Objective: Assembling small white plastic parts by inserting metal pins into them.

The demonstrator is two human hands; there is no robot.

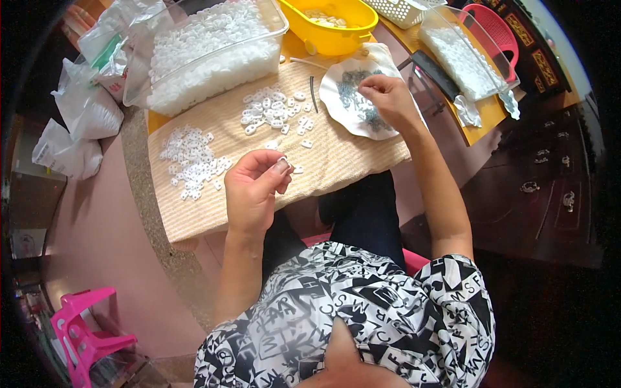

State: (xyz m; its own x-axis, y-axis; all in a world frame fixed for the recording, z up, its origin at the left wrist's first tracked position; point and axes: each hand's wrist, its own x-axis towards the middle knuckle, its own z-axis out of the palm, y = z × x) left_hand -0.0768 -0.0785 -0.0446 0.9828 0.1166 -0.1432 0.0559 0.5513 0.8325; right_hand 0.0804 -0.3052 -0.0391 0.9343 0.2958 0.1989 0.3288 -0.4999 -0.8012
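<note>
My left hand point(253, 189) is raised above the front of a striped cloth point(336, 161), its thumb and fingers pinching a small white plastic piece point(283, 160). My right hand point(392, 100) hovers over a white wavy-rimmed dish point(328, 87) with its fingertips pressed together; whatever they hold is too small to make out. Many tiny grey metal-looking parts point(352, 79) lie in the dish, with some whitish bits among them. On the cloth lie a heap of white oval pieces with holes point(268, 108) and, farther left, a heap of smaller white pieces point(189, 158).
A large clear bin point(206, 84) full of white pieces stands behind the heaps, beside a yellow tub point(333, 37). A thin dark strip point(314, 94) lies left of the dish. Another clear bin point(462, 64) sits at right. Plastic bags point(87, 107) and a pink stool point(87, 336) are at left.
</note>
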